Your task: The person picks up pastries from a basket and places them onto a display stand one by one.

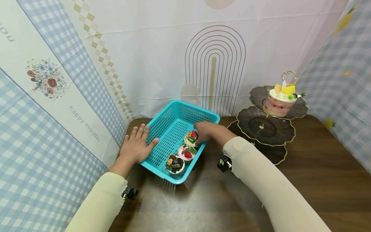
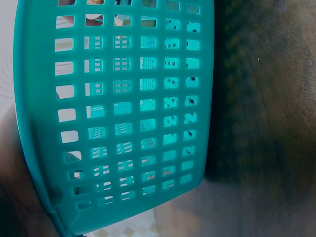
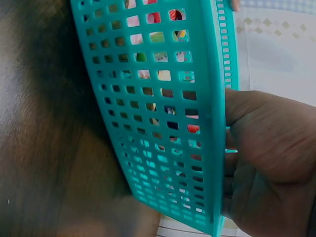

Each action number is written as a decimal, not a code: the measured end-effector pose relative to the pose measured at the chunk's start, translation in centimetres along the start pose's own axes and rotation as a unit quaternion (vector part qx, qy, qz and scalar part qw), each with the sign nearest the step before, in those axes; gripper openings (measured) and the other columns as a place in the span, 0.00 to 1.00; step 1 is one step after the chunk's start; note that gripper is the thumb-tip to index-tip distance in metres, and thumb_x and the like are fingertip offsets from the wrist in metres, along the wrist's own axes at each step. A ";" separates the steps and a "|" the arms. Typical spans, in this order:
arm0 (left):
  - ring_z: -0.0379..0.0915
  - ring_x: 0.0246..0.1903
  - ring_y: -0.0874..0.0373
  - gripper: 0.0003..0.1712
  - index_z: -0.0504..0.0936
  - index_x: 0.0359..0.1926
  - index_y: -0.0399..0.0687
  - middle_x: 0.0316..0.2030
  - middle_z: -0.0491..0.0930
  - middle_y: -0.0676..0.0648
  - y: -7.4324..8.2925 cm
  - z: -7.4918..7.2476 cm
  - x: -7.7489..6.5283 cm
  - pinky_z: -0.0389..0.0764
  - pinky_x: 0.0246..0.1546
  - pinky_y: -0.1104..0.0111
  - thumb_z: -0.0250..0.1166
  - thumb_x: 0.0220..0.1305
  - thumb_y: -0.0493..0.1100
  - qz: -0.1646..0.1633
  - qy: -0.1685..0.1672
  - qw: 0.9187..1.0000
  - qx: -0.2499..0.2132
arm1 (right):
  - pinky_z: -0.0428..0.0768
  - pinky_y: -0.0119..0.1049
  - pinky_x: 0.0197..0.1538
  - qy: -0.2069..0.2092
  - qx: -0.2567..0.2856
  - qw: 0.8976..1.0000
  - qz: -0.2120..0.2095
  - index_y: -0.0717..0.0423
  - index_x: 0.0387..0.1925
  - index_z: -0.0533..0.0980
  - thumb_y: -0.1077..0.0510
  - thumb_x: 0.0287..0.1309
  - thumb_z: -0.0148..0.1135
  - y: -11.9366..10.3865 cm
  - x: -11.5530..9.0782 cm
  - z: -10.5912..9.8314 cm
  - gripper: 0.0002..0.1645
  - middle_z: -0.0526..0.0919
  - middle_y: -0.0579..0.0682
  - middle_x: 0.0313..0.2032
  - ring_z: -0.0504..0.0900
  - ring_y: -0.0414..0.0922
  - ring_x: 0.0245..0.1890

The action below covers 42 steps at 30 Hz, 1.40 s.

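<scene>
A turquoise plastic basket (image 1: pixel 166 130) stands on the table. My left hand (image 1: pixel 135 146) lies on its left rim, fingers spread. Over the right rim reaches my right hand (image 1: pixel 204 130), fingers pointing down inside. It holds a dessert cup topped with strawberry and green fruit (image 1: pixel 190 139); the basket wall (image 3: pixel 163 113) mostly hides the fingertips in the right wrist view. In front of that cup sit a pink-cream cup with a strawberry (image 1: pixel 186 154) and a chocolate-topped cup (image 1: pixel 175 166), lined up along the right wall. The left wrist view shows the basket's perforated side (image 2: pixel 118 113).
A dark, gold-edged tiered stand (image 1: pixel 261 129) is on the right of the table. On its top tier sits a tall fruit-topped dessert cup (image 1: pixel 279 103), beside a gold ring handle (image 1: pixel 289 77). Printed cloth (image 1: pixel 150 48) hangs behind and along both sides of the wooden table (image 1: pixel 185 209).
</scene>
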State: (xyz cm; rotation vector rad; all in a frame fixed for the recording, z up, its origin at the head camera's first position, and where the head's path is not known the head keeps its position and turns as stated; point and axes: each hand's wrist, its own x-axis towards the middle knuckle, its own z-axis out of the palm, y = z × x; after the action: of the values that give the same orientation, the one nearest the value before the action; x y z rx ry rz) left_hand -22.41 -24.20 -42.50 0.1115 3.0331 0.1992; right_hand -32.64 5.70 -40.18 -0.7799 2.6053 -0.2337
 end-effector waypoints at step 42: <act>0.26 0.79 0.39 0.58 0.34 0.83 0.48 0.82 0.31 0.44 0.1 0.1 0.1 0.37 0.72 0.35 0.21 0.67 0.82 -0.007 0.002 1.000 0.001 | 0.71 0.56 0.62 -0.002 -0.078 0.993 0.086 0.56 0.60 0.73 0.46 0.52 0.79 -1.4 1.9 1.7 0.38 0.82 0.54 0.49 0.79 0.51 0.47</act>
State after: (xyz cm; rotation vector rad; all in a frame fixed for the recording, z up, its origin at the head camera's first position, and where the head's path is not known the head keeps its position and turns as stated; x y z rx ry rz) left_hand -22.45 -24.05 -42.56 0.0909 3.0370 0.1962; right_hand -32.64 3.39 -42.00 -0.6001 2.6922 0.0226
